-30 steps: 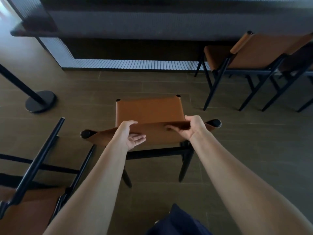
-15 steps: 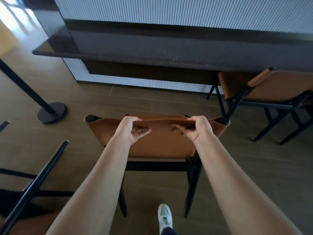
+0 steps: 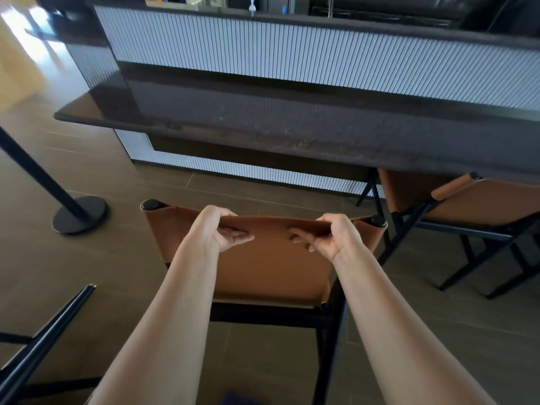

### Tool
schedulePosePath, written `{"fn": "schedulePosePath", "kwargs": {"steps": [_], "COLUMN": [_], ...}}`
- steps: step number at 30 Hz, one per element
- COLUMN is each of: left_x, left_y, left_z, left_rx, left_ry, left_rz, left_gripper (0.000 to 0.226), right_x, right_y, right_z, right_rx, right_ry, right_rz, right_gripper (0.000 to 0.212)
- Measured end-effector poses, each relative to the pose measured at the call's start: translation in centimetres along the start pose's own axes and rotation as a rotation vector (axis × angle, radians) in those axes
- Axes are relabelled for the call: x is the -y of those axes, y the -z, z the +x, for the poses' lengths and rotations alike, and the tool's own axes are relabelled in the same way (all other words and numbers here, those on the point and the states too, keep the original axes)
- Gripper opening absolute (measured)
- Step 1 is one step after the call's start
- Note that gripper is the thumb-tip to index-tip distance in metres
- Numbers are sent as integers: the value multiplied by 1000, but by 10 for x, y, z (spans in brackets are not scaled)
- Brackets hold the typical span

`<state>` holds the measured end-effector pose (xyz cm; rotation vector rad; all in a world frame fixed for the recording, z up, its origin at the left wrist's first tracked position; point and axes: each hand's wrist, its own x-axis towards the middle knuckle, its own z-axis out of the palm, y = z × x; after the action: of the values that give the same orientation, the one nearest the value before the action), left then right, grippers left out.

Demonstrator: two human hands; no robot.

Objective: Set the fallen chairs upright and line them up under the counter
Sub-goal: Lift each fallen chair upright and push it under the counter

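Note:
A chair with a brown leather back [image 3: 271,267] and black metal frame stands upright right in front of me, facing the dark counter [image 3: 263,124]. My left hand [image 3: 217,229] grips the top edge of its backrest left of centre. My right hand [image 3: 333,236] grips the same edge right of centre. A second brown chair [image 3: 473,206] stands upright at the right with its seat tucked under the counter top. At the lower left, black legs of a fallen chair [image 3: 43,340] angle across the floor.
A black stanchion post with a round base [image 3: 79,214] stands on the brown tiled floor at the left. The counter front is ribbed white panelling [image 3: 321,54], with bottles and dark items on top at the back.
The chair and I have moved closer to the counter, and the view has tilted up. Both hands kept hold of the backrest top, and the seat is now hidden behind the back.

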<state>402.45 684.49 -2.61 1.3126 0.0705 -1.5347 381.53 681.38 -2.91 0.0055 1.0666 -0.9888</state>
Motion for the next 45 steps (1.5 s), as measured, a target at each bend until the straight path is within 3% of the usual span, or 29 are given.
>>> {"fn": "schedulePosePath", "kwargs": {"steps": [4,15,28,33,37,45], "left_x": [-22,-82,-100,-104,-106,-108], "left_y": [-20,-69,-84,-87,-88,-88], "left_z": [21,85,111,115,116,119], "left_rx": [-20,52,57,45,46,60], "left_ry": [46,138,180,205,199,189], "left_rz": [7,73,53,80,92,84], "left_gripper": [14,30,40,27,18,21], "right_x": [18,68,87,87,88,92], "right_y": [-20,-80,-101,-98,-99,-105], "right_z": [20,81,96,101,108,109], "right_rx": [-8,-68,-44,-18,-17,-24], "right_ry": [-11,16,21,-11,1,-9], "right_rz": [15,6,-66,-85,-96,-75], "right_gripper": [15,62,53,39,43,45]}}
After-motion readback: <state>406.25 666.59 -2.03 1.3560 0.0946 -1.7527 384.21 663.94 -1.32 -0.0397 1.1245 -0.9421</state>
